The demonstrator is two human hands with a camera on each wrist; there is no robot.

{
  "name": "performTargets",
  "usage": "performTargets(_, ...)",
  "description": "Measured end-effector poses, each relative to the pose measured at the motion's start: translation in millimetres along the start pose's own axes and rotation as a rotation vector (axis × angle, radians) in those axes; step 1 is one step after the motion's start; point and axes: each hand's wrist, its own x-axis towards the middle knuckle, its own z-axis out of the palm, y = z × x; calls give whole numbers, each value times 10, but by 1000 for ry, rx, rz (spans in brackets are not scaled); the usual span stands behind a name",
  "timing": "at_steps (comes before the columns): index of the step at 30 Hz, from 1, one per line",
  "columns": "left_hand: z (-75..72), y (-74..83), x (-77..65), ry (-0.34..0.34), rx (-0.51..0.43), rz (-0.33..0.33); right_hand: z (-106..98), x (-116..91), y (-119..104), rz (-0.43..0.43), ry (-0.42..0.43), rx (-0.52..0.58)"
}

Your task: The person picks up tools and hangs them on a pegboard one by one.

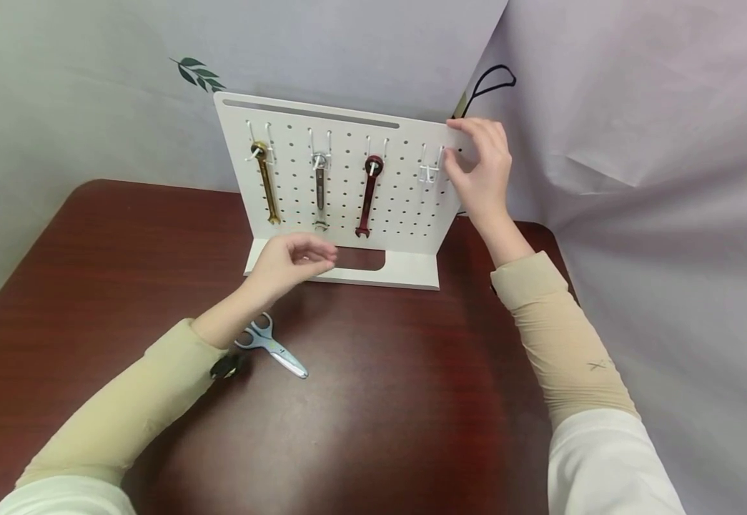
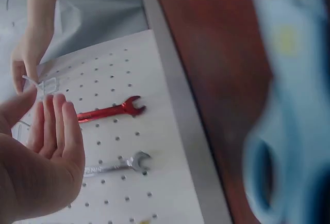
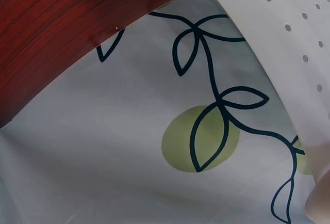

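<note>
A white pegboard (image 1: 405,193) stands upright on the table. From its hooks hang a gold wrench (image 1: 266,182), a silver wrench (image 1: 319,182) and a red wrench (image 1: 369,197). The fourth hook (image 1: 427,170), at the right, bears nothing. My right hand (image 1: 485,168) is at the board's upper right corner, forefinger along the top edge and thumb beside the bare hook; no tool shows in it. My left hand (image 1: 289,265) hovers before the lower part of the board, fingers loosely bent, holding nothing. Light blue scissors (image 1: 273,345) lie on the table below my left wrist.
The dark red wooden table (image 1: 373,415) reaches back to a pale wall. Grey-white cloth (image 1: 656,214) hangs along the right side. A black cord loop (image 1: 502,71) shows behind the board's upper right corner.
</note>
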Motion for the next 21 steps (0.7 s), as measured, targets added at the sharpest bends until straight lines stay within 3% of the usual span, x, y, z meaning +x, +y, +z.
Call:
performTargets(6, -136, -150, -275, -93, 102, 105, -10, -5, 7, -2, -9, -15)
performTargets(11, -248, -246, -471, -119, 194, 169, -9, -3, 9, -5, -6, -16)
performTargets(16, -365, -355, -616, -156, 270, 209, -12, -9, 11, -7, -5, -19)
performTargets(21, -462, -464, -725, -200, 393, 292, -7, -7, 3, -3, -10, -18)
